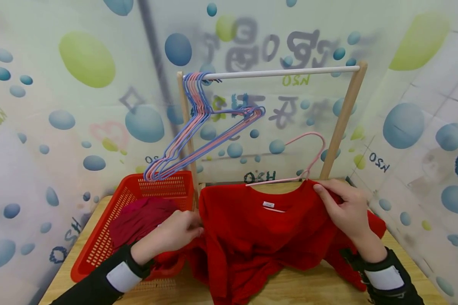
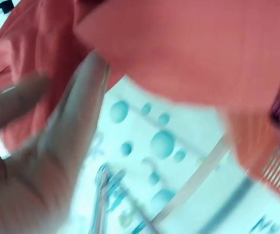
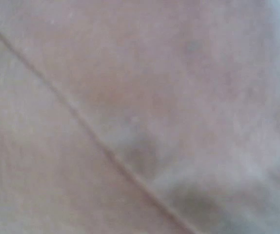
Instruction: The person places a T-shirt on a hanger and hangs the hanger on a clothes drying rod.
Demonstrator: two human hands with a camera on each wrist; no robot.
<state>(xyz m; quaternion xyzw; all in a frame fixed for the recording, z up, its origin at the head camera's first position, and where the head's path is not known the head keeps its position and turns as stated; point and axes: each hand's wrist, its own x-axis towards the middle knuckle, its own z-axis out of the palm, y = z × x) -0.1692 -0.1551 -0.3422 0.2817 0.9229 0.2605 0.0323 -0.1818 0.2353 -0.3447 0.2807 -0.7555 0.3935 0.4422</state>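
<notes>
Firstly, one red shirt, in front of the rack, right of the red basket. Hands: apart; my right hand pinches the shoulder by the pink hanger, my left hand touches the opposite edge, thumb clear of a straight finger. Risk: the hanger's bar shows above the neckline, so lifting early could slip it out. Risk: hard tugging may stretch the collar. Label: white neck label, print too small to read. Writing: H2O-like lettering on the backdrop, some apparently mirrored.
</notes>
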